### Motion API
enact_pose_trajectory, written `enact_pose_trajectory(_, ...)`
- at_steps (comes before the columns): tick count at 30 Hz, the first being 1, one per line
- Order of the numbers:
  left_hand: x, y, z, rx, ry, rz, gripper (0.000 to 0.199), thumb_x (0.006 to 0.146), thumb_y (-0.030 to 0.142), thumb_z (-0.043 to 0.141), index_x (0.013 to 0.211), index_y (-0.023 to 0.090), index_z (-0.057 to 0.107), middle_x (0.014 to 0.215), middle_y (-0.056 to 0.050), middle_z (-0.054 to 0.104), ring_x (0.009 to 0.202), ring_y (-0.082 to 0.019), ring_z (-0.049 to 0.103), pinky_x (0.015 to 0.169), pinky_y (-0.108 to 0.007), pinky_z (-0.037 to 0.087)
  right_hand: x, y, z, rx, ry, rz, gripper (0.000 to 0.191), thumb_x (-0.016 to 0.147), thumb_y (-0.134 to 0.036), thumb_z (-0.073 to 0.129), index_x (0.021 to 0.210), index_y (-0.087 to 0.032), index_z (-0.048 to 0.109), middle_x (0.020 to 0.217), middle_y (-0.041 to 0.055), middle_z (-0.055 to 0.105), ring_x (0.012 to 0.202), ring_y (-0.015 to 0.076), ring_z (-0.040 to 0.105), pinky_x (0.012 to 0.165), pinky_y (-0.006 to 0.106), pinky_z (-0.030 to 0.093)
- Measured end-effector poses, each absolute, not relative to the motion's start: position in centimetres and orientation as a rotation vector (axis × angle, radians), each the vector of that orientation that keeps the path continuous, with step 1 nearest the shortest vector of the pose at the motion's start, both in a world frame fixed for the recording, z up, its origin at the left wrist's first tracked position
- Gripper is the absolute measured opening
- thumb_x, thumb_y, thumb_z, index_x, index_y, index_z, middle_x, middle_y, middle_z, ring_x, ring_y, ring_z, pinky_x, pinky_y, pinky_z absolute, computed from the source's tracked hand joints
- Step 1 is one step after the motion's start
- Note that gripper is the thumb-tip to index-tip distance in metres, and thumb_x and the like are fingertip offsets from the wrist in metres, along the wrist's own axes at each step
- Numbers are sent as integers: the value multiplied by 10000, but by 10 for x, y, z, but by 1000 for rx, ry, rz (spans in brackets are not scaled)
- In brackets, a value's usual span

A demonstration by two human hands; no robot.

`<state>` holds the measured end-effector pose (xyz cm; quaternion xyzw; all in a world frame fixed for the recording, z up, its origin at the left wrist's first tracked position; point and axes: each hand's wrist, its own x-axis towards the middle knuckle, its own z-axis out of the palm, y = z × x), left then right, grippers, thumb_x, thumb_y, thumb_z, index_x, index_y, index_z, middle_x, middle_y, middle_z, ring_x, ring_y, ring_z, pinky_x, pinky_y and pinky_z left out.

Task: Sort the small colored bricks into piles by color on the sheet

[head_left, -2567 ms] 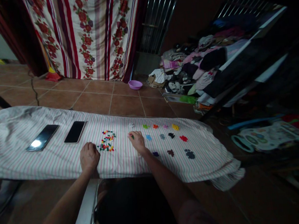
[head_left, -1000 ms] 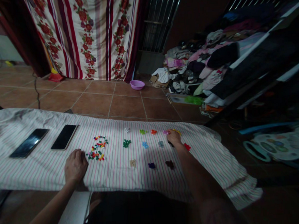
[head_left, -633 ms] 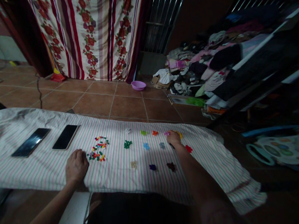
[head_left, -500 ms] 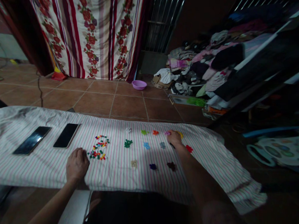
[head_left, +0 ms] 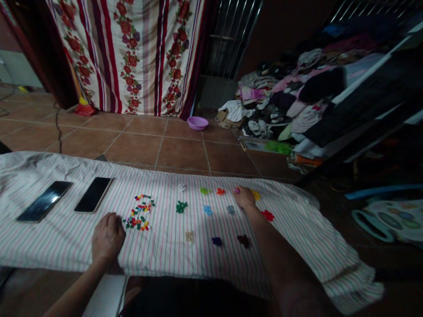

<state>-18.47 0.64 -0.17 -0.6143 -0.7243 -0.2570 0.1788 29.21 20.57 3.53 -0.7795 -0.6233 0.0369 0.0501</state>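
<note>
My right hand reaches over the cloth with its fingers closed at a pile of small pink pieces, covering most of it. A yellow pile shows just beyond that hand, and a red pile lies to the right of my forearm. Loosely curled, my left hand rests on the cloth; its fingertips are hidden. Beside it spreads a group of small mixed-colour pieces. Between the hands are single-colour piles, among them dark green, light blue, grey and brown.
A striped cloth covers the low table. Two phones lie at the left, a dark one and a light-edged one. Beyond are a purple basin on the tiled floor, a floral curtain and heaped clothes.
My right hand has shifted slightly left and covers more of the pink pile. My left hand stays in place beside the mixed pieces. The view has tilted a little.
</note>
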Motion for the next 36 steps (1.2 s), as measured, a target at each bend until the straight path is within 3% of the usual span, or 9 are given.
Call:
enact_pose_trajectory(7, -183, 6, -2, -1715, -2068, -700, 190, 898, 241, 413, 951, 152, 572, 1027, -138, 663, 934, -255, 617, 835, -376, 490, 295, 207, 32, -2308, -1937, 83, 300, 891, -207, 488, 1092, -161, 706, 1058, 116, 708, 1015, 209, 632, 870, 257, 442)
enact_pose_trajectory(13, -183, 7, -3, -1724, -2084, -701, 191, 897, 248, 403, 949, 160, 564, 1045, -138, 660, 954, -260, 615, 840, -382, 490, 298, 207, 30, -2322, -1895, 88, 370, 862, -226, 540, 1206, -147, 651, 1091, 121, 700, 1055, 217, 621, 906, 260, 438)
enact_pose_trajectory(25, -182, 6, -1, -1735, -2120, -770, 192, 881, 259, 409, 939, 177, 572, 1030, -133, 655, 963, -262, 609, 843, -407, 486, 303, 206, 31, -2266, -1772, 178, 354, 854, -240, 526, 1176, -205, 671, 1133, 66, 702, 1046, 187, 631, 883, 233, 446)
enact_pose_trajectory(29, -182, 7, -1, -1732, -2145, -803, 200, 859, 255, 413, 942, 177, 577, 1048, -140, 651, 973, -272, 601, 851, -424, 482, 305, 203, 32, -2290, -1727, 173, 398, 886, -162, 408, 1176, -200, 677, 1104, 72, 706, 1034, 176, 635, 874, 234, 451)
enact_pose_trajectory(36, -182, 6, 2, -1761, -2127, -773, 205, 864, 252, 406, 936, 164, 576, 1045, -161, 654, 961, -278, 605, 838, -422, 486, 304, 203, 34, -2342, -1740, 179, 455, 764, -40, 488, 1134, -199, 699, 1029, 70, 724, 981, 178, 659, 835, 213, 458)
